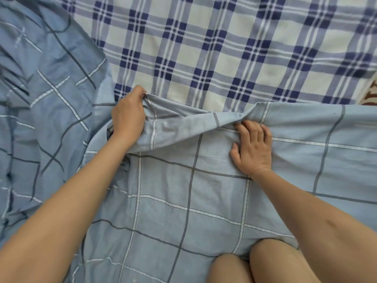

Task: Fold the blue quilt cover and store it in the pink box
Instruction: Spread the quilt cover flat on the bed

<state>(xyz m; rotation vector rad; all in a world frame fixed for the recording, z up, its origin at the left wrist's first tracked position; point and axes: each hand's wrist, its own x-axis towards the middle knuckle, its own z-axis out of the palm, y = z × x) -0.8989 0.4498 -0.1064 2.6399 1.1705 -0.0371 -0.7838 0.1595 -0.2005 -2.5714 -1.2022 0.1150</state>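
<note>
The blue quilt cover, light blue with grey and white grid lines, lies spread over the bed from the left edge to the right edge of the head view. A bunched, darker part of it is heaped at the left. My left hand grips a folded corner of the cover's far edge and lifts it a little. My right hand lies flat on the cover with its fingers spread, fingertips tucked under the raised fold. The pink box is not in view.
A cream bed sheet with a navy plaid pattern covers the mattress beyond the cover. My bare knees rest on the cover at the bottom. A brown patterned item shows at the right edge.
</note>
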